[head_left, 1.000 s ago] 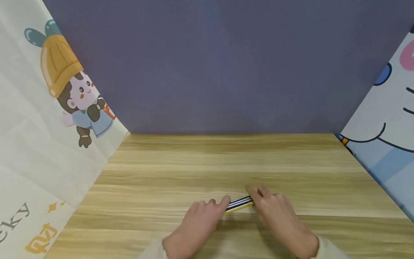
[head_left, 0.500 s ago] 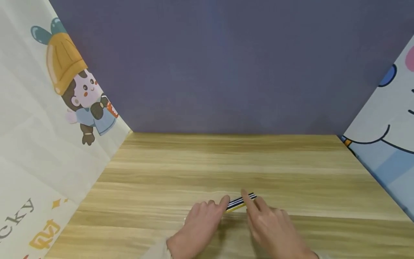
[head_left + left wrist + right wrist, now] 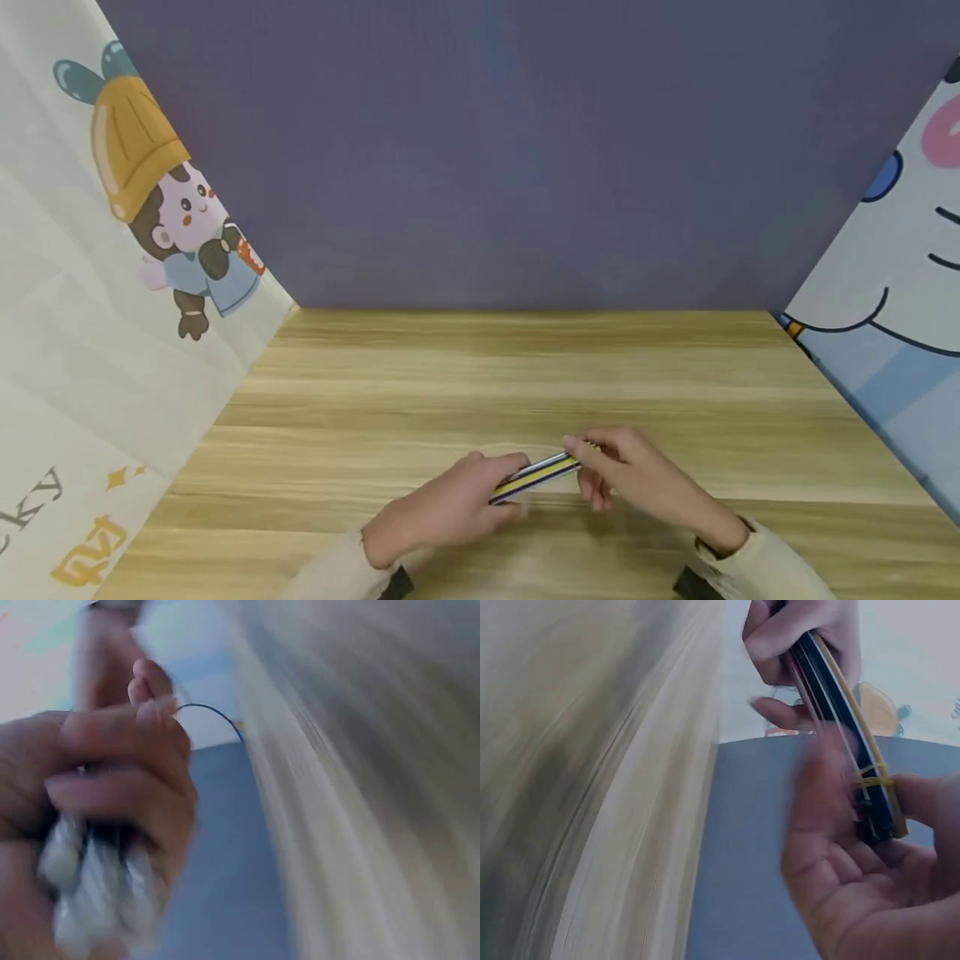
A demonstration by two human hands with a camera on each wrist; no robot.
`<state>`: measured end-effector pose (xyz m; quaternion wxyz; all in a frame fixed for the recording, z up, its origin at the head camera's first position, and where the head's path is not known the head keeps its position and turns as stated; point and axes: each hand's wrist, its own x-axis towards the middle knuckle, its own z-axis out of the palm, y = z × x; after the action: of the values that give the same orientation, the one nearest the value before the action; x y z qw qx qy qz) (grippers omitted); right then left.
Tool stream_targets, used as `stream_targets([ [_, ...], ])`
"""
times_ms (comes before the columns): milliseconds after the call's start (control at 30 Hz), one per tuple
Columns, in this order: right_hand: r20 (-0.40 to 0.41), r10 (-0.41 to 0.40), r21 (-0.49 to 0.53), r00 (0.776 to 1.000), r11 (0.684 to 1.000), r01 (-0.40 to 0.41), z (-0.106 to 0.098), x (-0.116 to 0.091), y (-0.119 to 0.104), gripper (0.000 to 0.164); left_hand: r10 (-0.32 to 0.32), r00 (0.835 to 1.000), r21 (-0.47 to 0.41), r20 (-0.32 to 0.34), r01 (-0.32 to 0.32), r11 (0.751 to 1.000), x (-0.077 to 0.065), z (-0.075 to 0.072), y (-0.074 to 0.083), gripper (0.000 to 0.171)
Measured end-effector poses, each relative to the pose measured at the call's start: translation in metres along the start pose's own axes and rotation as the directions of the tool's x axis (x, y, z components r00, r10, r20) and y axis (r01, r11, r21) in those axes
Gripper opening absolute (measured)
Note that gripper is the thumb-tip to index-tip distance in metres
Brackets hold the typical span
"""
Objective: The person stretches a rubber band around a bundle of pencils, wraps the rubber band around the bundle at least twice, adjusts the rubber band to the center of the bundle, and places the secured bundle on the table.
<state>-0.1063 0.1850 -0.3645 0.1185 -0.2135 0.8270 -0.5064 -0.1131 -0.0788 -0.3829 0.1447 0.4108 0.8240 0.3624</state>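
A slim bundle of striped pencils (image 3: 536, 477), in black, white and yellow, is held slanting over the wooden table. My left hand (image 3: 457, 500) grips its near left end. Pale, blurred tips (image 3: 101, 892) stick out below those fingers in the left wrist view. At the far right end, my right hand (image 3: 637, 479) has its thumb and curled fingers around the pencils. A thin yellow rubber band (image 3: 874, 780) circles the bundle near this end, with the right thumb touching beside it in the right wrist view. One right finger there is blurred.
The wood-grain table (image 3: 450, 375) runs back to a plain grey-blue panel (image 3: 480, 167). On the left stands a white sheet (image 3: 45, 333) with a cartoon figure, and on the right a cartoon-printed sheet (image 3: 900, 333).
The bundle has rolled so its yellow side faces up more. My left hand has turned, its thumb now apart below the bundle. The right hand has turned and curled round the far end.
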Motion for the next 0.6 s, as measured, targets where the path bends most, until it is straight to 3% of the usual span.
stream_targets([
  [33, 0.038, 0.013, 0.076, 0.999, 0.997, -0.016, -0.003, 0.0, 0.0, 0.039, 0.006, 0.999, -0.181, 0.035, 0.0, 0.984, 0.0, -0.006, -0.001, 0.03],
  [67, 0.039, 0.015, 0.133, 0.999, 0.991, -0.02, -0.006, 0.0, 0.0, 0.04, 0.009, 0.998, -0.355, 0.066, 0.015, 0.935, -0.001, -0.012, -0.002, 0.033],
  [133, -0.031, 0.0, 0.19, 1.0, 0.982, 0.006, -0.008, -0.001, -0.004, 0.037, 0.027, 0.997, -0.621, 0.076, 0.026, 0.783, -0.002, -0.026, -0.006, 0.043],
  [167, -0.077, -0.004, 0.221, 0.997, 0.975, 0.021, -0.008, -0.002, -0.006, 0.036, 0.038, 0.997, -0.702, 0.06, 0.016, 0.712, -0.002, -0.032, -0.007, 0.044],
  [267, -0.212, -0.008, 0.258, 0.977, 0.964, 0.063, -0.005, -0.004, -0.012, 0.034, 0.035, 0.998, -0.829, -0.051, -0.062, 0.556, -0.002, -0.044, -0.009, 0.045],
  [433, -0.28, -0.064, 0.187, 0.958, 0.975, 0.119, 0.008, -0.005, -0.012, 0.029, -0.081, 0.974, -0.898, -0.21, -0.16, 0.41, 0.0, -0.046, -0.01, 0.054],
  [533, -0.277, -0.105, 0.155, 0.955, 0.976, 0.152, 0.015, -0.004, -0.008, 0.023, -0.132, 0.962, -0.912, -0.238, -0.174, 0.372, 0.001, -0.041, -0.012, 0.051],
  [600, -0.282, -0.133, 0.135, 0.95, 0.975, 0.177, 0.017, -0.003, -0.005, 0.022, -0.137, 0.963, -0.915, -0.233, -0.169, 0.365, 0.002, -0.039, -0.013, 0.049],
])
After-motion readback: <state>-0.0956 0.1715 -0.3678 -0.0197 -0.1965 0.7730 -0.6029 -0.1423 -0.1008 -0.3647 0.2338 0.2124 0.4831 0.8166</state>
